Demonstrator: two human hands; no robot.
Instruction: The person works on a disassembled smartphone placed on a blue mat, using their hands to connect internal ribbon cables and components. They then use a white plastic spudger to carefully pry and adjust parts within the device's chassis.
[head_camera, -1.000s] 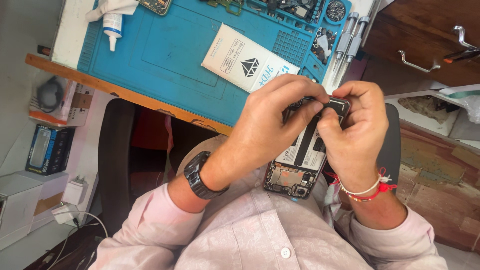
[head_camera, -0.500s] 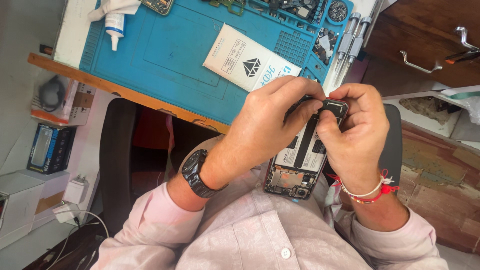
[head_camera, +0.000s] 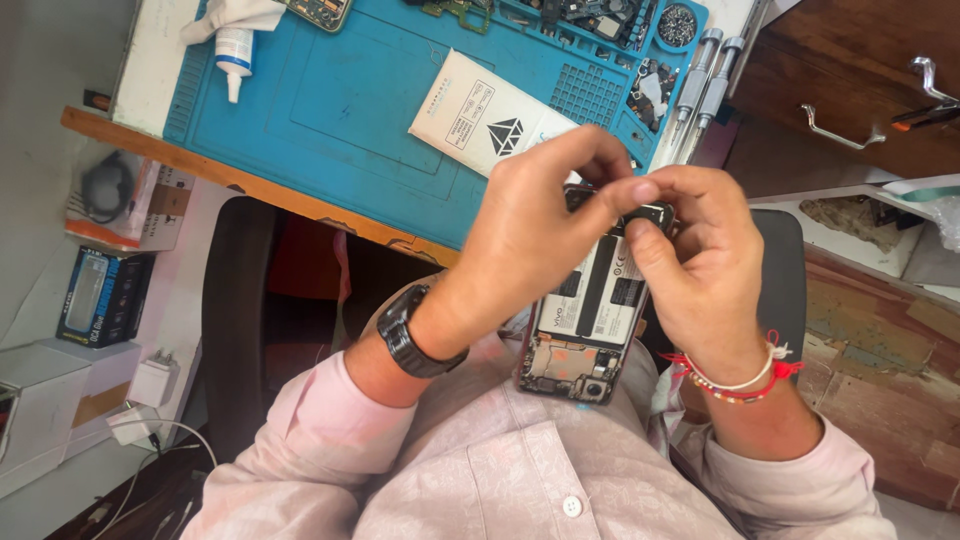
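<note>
Opened phone (head_camera: 590, 320), back off, battery showing, held above lap.

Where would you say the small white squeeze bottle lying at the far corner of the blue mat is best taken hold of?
Judging by its pose, take the white squeeze bottle across its round body, from above. It lies on its side on the blue mat, nozzle toward the mat's middle, with a white cloth over its base end. The bare middle offers the widest grip; the thin nozzle would likely slip.

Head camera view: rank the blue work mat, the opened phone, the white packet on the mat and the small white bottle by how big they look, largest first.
1. Blue work mat
2. Opened phone, though being nearer the camera enlarges it
3. White packet, looks close to the phone, so that order is unsure
4. Small white bottle
</note>
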